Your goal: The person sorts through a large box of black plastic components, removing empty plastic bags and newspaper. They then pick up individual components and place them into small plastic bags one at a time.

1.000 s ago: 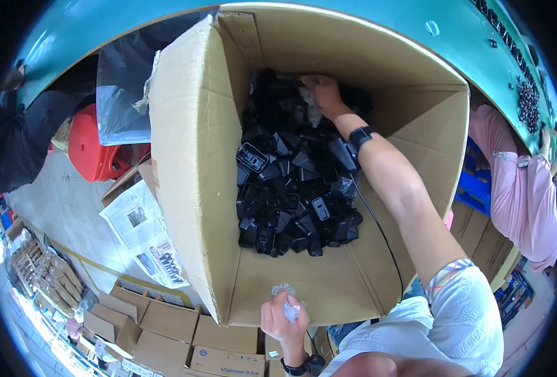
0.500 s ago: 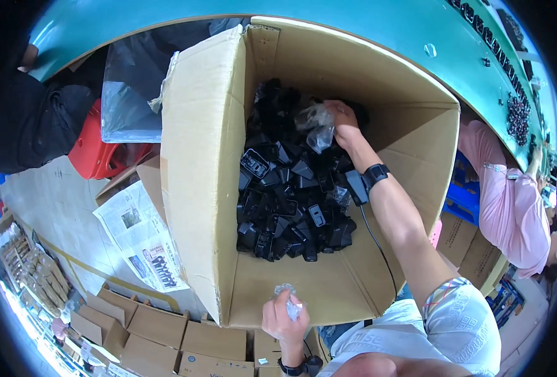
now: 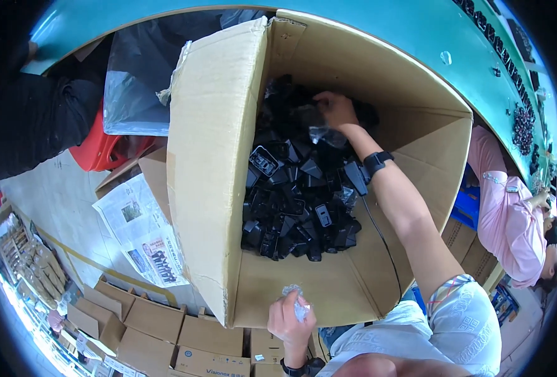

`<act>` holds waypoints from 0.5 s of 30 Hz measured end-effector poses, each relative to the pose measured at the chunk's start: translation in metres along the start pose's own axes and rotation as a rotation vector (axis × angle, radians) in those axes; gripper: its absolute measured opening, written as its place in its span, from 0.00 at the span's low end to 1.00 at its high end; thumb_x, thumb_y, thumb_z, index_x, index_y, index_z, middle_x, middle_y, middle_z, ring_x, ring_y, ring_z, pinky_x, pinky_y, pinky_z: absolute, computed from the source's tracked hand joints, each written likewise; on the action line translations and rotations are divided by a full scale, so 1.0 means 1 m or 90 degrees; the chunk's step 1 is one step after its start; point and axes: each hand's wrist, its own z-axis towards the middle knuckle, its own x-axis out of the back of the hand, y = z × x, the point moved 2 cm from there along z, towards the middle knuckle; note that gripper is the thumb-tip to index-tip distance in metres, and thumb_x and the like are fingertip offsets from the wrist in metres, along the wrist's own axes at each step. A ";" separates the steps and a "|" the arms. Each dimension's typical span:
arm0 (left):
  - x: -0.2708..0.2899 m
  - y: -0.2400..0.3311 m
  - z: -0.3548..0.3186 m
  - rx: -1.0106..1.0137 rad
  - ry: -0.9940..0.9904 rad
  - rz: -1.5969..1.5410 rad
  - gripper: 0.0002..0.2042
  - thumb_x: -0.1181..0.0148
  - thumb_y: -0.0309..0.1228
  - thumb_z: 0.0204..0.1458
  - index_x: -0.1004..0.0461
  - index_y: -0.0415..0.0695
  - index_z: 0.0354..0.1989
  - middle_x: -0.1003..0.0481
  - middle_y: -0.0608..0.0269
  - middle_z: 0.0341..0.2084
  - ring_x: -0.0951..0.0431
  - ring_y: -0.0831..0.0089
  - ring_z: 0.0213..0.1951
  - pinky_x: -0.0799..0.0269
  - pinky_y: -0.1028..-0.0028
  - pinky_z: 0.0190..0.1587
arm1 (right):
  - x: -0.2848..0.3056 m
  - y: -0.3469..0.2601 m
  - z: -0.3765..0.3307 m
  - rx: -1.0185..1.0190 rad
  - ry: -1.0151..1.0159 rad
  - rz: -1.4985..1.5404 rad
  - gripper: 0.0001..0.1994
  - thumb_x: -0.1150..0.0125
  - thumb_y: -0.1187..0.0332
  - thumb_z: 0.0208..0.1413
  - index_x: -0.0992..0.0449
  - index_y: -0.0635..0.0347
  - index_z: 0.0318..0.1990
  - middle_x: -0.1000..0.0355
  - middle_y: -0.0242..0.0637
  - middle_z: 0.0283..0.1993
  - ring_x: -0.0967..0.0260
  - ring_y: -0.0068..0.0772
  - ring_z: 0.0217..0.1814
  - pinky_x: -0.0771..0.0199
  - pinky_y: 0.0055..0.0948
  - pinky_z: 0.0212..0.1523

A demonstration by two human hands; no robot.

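A worker's left grip (image 3: 293, 319), at the near edge of a deep box (image 3: 212, 157), is closed around a crumpled clear wad (image 3: 301, 310). The right grip (image 3: 339, 112) reaches down inside, fingers curled over the far end of a heap of black parts (image 3: 284, 220); a thin clear bag (image 3: 318, 132) hangs just beside its palm. Whether those fingers pinch the bag or a part, I cannot tell from here. By the same wrist, a dark block (image 3: 355, 178) trails a cable (image 3: 385, 237) down the box's inner wall.

The work looks well short of finished: one wad is in hand, clear of the heap, while the parts lie loose and jumbled on the box floor, with more clear film (image 3: 347, 198) among them.

Against half a second ago, the right grip has moved left across the heap, and the bag, then pale and spread out, now looks darker and smaller. The left grip keeps its wad.

Beyond the box curves a teal surface (image 3: 404, 38); a co-worker in pink (image 3: 507, 213) sits to the right, a newspaper (image 3: 146, 229) lies to the left.
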 end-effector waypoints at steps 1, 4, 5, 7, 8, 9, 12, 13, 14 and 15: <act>0.001 -0.001 -0.001 0.002 -0.004 0.002 0.09 0.42 0.23 0.44 0.24 0.41 0.35 0.28 0.55 0.24 0.27 0.55 0.26 0.31 0.63 0.26 | 0.002 -0.005 -0.001 0.000 -0.005 0.002 0.10 0.37 0.63 0.49 0.20 0.55 0.38 0.24 0.47 0.35 0.25 0.47 0.41 0.26 0.37 0.46; 0.004 0.001 0.001 0.013 -0.010 0.006 0.08 0.42 0.23 0.44 0.24 0.41 0.35 0.28 0.55 0.24 0.28 0.55 0.25 0.31 0.63 0.26 | 0.013 -0.009 -0.019 -0.131 -0.039 0.057 0.18 0.35 0.54 0.50 0.22 0.56 0.44 0.24 0.45 0.41 0.25 0.44 0.44 0.28 0.35 0.46; 0.004 0.001 0.001 0.014 -0.011 0.003 0.08 0.42 0.23 0.44 0.24 0.41 0.35 0.28 0.55 0.24 0.28 0.55 0.25 0.31 0.63 0.26 | 0.009 -0.011 -0.029 -0.129 -0.039 0.035 0.21 0.35 0.51 0.49 0.24 0.56 0.44 0.24 0.46 0.39 0.25 0.45 0.44 0.28 0.35 0.46; 0.004 0.001 0.001 0.008 -0.003 0.005 0.09 0.42 0.23 0.44 0.24 0.41 0.35 0.29 0.55 0.23 0.28 0.55 0.25 0.31 0.63 0.26 | 0.007 -0.030 -0.053 -0.066 -0.050 -0.013 0.25 0.34 0.47 0.47 0.28 0.57 0.44 0.24 0.48 0.35 0.25 0.48 0.42 0.28 0.37 0.44; 0.004 0.001 0.002 0.010 -0.001 0.009 0.09 0.42 0.23 0.44 0.24 0.41 0.35 0.29 0.55 0.23 0.28 0.55 0.25 0.31 0.63 0.26 | 0.001 -0.028 -0.053 -0.078 -0.068 -0.064 0.23 0.34 0.50 0.48 0.28 0.58 0.41 0.25 0.48 0.36 0.26 0.50 0.41 0.28 0.37 0.43; 0.002 0.001 0.002 0.010 -0.005 0.005 0.09 0.43 0.23 0.44 0.24 0.41 0.35 0.29 0.55 0.23 0.28 0.55 0.25 0.31 0.63 0.26 | -0.002 -0.023 -0.054 -0.093 -0.082 -0.119 0.21 0.33 0.52 0.48 0.28 0.59 0.39 0.26 0.49 0.36 0.27 0.51 0.40 0.28 0.37 0.42; 0.000 0.002 0.002 0.006 -0.009 0.001 0.09 0.42 0.24 0.44 0.24 0.41 0.35 0.28 0.55 0.24 0.28 0.55 0.25 0.31 0.63 0.26 | 0.003 -0.013 -0.047 0.005 -0.004 -0.010 0.13 0.34 0.61 0.48 0.28 0.61 0.33 0.26 0.48 0.34 0.27 0.51 0.36 0.27 0.39 0.39; 0.000 0.001 0.001 0.003 -0.009 0.002 0.09 0.42 0.24 0.44 0.24 0.41 0.35 0.28 0.55 0.24 0.28 0.56 0.25 0.31 0.63 0.26 | 0.004 -0.015 -0.043 0.004 -0.006 -0.010 0.13 0.34 0.61 0.48 0.28 0.61 0.33 0.26 0.48 0.34 0.27 0.51 0.36 0.27 0.39 0.39; 0.001 0.000 0.001 0.005 -0.010 0.002 0.09 0.42 0.24 0.44 0.24 0.41 0.35 0.28 0.55 0.24 0.28 0.56 0.25 0.31 0.63 0.26 | 0.010 -0.018 -0.039 0.083 0.099 0.030 0.10 0.36 0.65 0.46 0.28 0.62 0.30 0.26 0.47 0.33 0.28 0.50 0.34 0.28 0.39 0.38; 0.003 0.001 0.002 0.006 -0.009 0.008 0.09 0.42 0.24 0.44 0.24 0.41 0.35 0.28 0.55 0.24 0.27 0.56 0.26 0.31 0.63 0.26 | 0.019 -0.030 -0.034 0.166 0.201 0.075 0.07 0.38 0.69 0.45 0.28 0.63 0.28 0.26 0.47 0.31 0.28 0.49 0.33 0.28 0.39 0.37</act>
